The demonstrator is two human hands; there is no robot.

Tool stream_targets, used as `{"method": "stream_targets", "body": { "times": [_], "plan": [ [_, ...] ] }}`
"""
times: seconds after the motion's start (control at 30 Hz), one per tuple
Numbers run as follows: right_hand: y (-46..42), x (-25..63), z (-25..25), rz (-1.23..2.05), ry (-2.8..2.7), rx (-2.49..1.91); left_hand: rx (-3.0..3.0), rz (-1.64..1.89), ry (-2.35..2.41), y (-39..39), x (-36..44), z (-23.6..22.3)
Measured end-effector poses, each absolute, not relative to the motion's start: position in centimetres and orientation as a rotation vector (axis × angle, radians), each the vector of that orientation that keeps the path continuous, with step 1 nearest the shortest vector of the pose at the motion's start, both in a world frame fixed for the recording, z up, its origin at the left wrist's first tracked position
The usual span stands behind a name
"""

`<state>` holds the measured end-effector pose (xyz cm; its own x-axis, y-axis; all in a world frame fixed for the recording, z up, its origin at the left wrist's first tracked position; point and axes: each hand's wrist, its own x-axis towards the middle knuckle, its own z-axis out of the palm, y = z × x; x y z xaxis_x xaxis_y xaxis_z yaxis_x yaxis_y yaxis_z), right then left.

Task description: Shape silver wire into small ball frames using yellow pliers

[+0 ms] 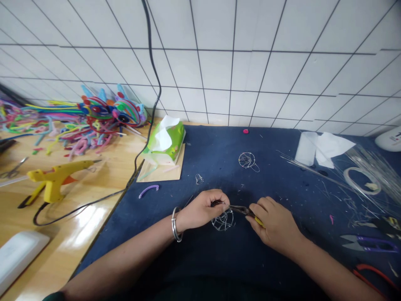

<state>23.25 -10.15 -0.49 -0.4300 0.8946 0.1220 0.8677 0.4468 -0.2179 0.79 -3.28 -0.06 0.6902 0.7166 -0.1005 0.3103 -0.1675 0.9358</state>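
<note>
My left hand (208, 209) pinches the upper part of a round wire frame (223, 221), whose thin silvery wires hang below the fingers. In my right hand (272, 219) is a pair of pliers (241, 209) with a yellow grip, its fingers wrapped round the handles. The dark jaws point left and reach the wire at my left fingertips; exactly what they grip is too small to tell. Farther back on the dark blue mat (213, 163) lies another round wire piece (247, 160). A small tangle of wire (199, 179) lies nearer my left hand.
On the left are a yellow glue gun (59, 175) with its black cord (84, 205), colourful pipe cleaners (81, 142) and a green tissue pack (169, 140). At right lie loose wires (376, 167), a wire coil (347, 179), purple snips (369, 243) and red handles (372, 269). A tiled wall (216, 71) stands behind.
</note>
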Motion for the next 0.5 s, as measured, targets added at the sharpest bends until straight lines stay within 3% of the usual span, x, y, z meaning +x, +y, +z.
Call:
{"method": "stream_targets", "body": {
  "times": [0.5],
  "plan": [
    [-9.75,23.58,-0.37,0.361,-2.439,-1.469,1.706,0.391,0.782,-3.03,0.74,0.26]
  ]
}}
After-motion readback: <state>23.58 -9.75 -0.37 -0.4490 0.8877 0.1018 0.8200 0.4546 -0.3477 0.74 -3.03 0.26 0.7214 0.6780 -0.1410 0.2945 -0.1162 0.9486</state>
